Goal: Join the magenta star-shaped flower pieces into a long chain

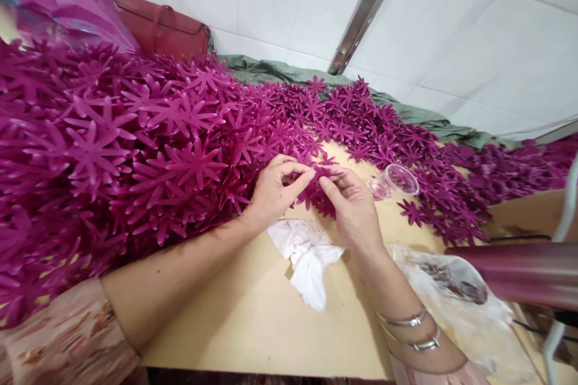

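Both hands meet over the middle of the table, at the edge of a big heap of magenta star-shaped petal pieces [97, 144]. Thumb and fingers of my left hand [277, 189] are pinched together at the left side of a magenta petal piece [326, 171]. My right hand [354, 201], with bangles on its wrist, grips the same piece from the right between thumb and fingers. More magenta pieces lie just under and behind the fingertips, so the exact outline of the held one is partly hidden. Below the hands lies a crumpled white tissue [307, 255].
Right of my hands stand a clear plastic cup [401, 180] and a clear plastic bag [456, 301]. A pink cylinder [519, 271] juts in at the right. Behind the heap are a red handbag [162, 24], green cloth [271, 72] and a metal bracket [365, 15] on the tiled wall.
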A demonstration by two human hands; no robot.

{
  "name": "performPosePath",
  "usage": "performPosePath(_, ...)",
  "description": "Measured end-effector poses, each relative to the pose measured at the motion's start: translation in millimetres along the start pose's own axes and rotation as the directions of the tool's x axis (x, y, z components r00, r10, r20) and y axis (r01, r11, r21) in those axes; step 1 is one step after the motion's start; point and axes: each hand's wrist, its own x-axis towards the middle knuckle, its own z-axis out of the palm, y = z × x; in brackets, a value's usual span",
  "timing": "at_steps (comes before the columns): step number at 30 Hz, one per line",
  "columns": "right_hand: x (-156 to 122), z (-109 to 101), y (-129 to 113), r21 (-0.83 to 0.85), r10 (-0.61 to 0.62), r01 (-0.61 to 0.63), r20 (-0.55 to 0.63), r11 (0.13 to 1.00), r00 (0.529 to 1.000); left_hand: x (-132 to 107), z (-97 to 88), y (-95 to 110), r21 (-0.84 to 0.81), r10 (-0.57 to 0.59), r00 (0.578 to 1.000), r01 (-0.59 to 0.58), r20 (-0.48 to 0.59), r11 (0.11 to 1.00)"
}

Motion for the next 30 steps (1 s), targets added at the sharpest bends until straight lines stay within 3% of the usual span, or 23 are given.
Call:
performPosePath(3,1.0,0.6,0.0,0.046,0.041,-0.040,-0.025,0.998,0.999,0.0,-0.3,-0.4,0.017,0.013,1.000,-0.013,0.018,1.000)
performPosePath(7,1.1,0.1,-0.5,0.138,0.122,-0.125,0.032,0.982,0.992,0.1,-0.5,-0.3,0.051,0.027,0.998,-0.030,0.050,0.998)
performPosePath(16,-2.1,-5.6,-0.3,0.016,0.032,-0.033,0.048,0.999,0.998,-1.0,0.2,1.5,0.044,-0.024,0.998,0.021,0.057,0.999)
performPosePath(30,-3.3,-3.5,3.1,-0.002,-0.019,0.020,0.106,1.000,0.994,-0.9,-0.8,4.2,0.043,0.043,0.992,-0.048,0.116,0.998)
